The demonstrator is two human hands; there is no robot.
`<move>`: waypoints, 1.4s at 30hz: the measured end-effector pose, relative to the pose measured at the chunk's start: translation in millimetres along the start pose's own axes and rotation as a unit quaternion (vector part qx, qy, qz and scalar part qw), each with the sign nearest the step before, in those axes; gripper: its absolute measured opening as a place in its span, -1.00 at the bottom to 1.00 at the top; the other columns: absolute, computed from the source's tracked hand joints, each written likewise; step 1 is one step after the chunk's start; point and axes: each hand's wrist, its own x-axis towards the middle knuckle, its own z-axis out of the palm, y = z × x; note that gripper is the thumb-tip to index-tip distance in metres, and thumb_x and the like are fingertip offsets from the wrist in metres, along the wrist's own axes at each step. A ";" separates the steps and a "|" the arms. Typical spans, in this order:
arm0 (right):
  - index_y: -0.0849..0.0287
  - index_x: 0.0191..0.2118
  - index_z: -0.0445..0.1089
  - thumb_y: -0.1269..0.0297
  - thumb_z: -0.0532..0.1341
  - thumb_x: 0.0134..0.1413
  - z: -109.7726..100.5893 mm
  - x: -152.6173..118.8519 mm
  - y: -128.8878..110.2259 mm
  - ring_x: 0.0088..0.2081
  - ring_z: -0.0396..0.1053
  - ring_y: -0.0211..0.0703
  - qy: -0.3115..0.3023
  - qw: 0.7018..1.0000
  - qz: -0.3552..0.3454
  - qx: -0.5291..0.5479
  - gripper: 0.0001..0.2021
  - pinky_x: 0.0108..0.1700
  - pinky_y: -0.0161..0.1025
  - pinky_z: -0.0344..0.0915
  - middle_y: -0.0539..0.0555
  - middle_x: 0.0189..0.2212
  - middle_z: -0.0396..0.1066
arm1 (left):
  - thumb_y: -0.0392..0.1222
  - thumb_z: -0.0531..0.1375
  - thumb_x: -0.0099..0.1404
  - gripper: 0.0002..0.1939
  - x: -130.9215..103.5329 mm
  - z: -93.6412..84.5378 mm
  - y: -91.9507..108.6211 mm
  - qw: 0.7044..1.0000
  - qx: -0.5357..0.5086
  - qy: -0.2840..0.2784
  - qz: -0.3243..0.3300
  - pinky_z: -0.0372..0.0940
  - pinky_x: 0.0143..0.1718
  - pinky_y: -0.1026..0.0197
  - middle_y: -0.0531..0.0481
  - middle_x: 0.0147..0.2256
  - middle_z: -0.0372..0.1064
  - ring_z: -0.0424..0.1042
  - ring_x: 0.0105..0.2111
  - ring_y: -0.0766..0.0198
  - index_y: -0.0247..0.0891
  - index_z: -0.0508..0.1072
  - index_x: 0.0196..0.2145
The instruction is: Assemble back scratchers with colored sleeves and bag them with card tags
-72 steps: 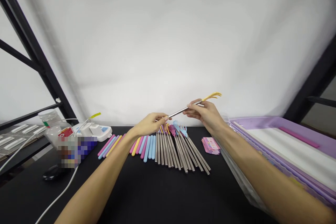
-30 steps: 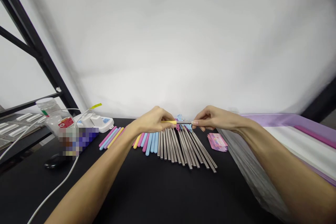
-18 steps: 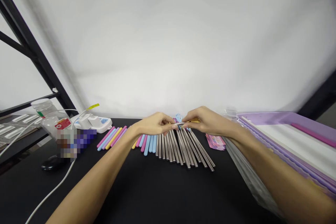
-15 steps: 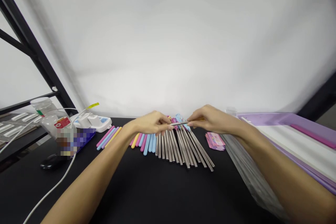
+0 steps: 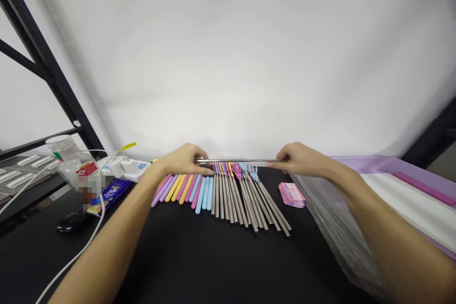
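Note:
A long thin metal rod (image 5: 237, 160) is stretched level between my hands. My left hand (image 5: 185, 159) pinches its left end, and my right hand (image 5: 292, 157) has its fingers closed on the right end. Below the rod, a fan of metal rods (image 5: 249, 202) with coloured claw-shaped heads (image 5: 237, 170) lies on the black table (image 5: 199, 256). To their left is a row of pink, purple, yellow and blue handles (image 5: 183, 187), partly behind my left forearm.
A stack of pink cards (image 5: 292, 194) lies right of the rods, beside clear plastic bags (image 5: 329, 223) and a purple bin (image 5: 420, 168). At left are a clear jar (image 5: 67, 156), a power strip (image 5: 130, 166), a white cable (image 5: 83, 244) and a black mouse (image 5: 73, 222).
My hands have moved apart, and the rod between them now shows as a long level bar. The view has shifted slightly, and more of the coloured handles shows beside my left forearm.

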 end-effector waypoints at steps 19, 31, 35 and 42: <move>0.13 -0.32 0.45 -0.24 0.20 0.00 7.5 7.2 -24.7 -0.52 0.18 -0.22 0.014 0.998 -0.049 0.022 -0.53 -0.47 -0.26 0.00 -0.01 -0.55 0.32 | 0.06 0.11 0.31 -0.59 11.1 2.1 16.7 0.999 0.003 0.008 0.050 -0.02 -0.55 0.27 0.02 -0.60 0.30 0.11 -0.61 0.39 -0.31 0.58 -0.41; 0.13 -0.45 0.43 -0.20 0.20 -0.02 8.8 7.4 -12.9 -0.51 0.23 -0.18 0.037 0.996 -0.016 -0.074 -0.56 -0.44 -0.26 0.01 0.03 -0.57 0.36 | 0.11 0.17 0.25 -0.60 3.0 -8.5 -2.0 1.000 0.003 0.020 -0.007 -0.06 -0.57 0.29 0.09 -0.61 0.12 0.04 -0.59 0.41 -0.32 0.50 -0.46; 0.12 -0.47 0.38 -0.14 0.09 0.12 17.8 11.4 -37.7 -0.53 0.19 -0.22 0.075 0.995 -0.027 -0.058 -0.57 -0.46 -0.26 -0.03 0.01 -0.60 0.32 | 0.09 0.15 0.28 -0.61 10.9 -2.0 4.9 1.000 -0.011 0.005 0.014 -0.02 -0.57 0.30 0.09 -0.61 0.17 0.08 -0.59 0.41 -0.31 0.49 -0.44; 0.12 -0.62 0.24 -0.09 0.09 0.09 4.0 5.2 2.3 -0.51 0.22 -0.16 0.082 0.980 0.067 -0.167 -0.57 -0.44 -0.24 -0.04 0.05 -0.61 0.30 | 0.15 0.22 0.19 -0.57 -13.9 -27.8 -33.2 0.997 -0.017 0.013 -0.075 0.02 -0.55 0.31 0.05 -0.57 0.28 0.15 -0.55 0.39 -0.34 0.55 -0.43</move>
